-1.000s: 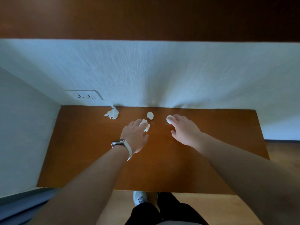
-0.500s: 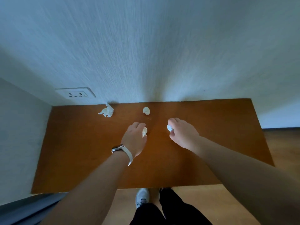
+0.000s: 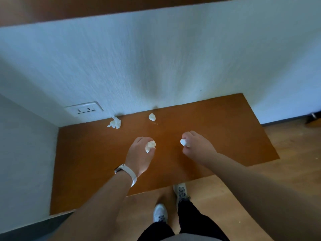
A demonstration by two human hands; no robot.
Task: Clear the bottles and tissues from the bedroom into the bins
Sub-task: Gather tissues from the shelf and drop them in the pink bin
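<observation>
Your left grip [image 3: 140,153] hangs over the middle of the desk [image 3: 86,162], palm down. Its fingers are curled in and pinch a crumpled tissue [image 3: 150,146], which shows white at the fingertips. Your right grip [image 3: 198,146] is level with it, a little nearer the right edge and well apart from the left. Its fingers are closed round a second tissue [image 3: 183,142], and a small white lump sticks out on the side facing your other hand. From this angle you cannot tell whether either piece is lifted clear of the wood.

Two more pieces lie along the far edge. A ragged tissue [image 3: 114,122] sits toward the far left corner, close to the wall [image 3: 173,58] and just below the socket [image 3: 83,109]. A small ball [image 3: 152,117] sits near the middle of the far edge, just beside the wall, with a few pale specks [image 3: 156,123] on the wood in front of it. Both are beyond your fingertips and apart from each other.

The far and left edges of the desk meet white walls. A watch [image 3: 126,171] with a pale strap is on your left wrist. Your white shoes [image 3: 160,213] stand on the wooden floor [image 3: 286,153] at the near edge, one tucked right up to it and the other further back.
</observation>
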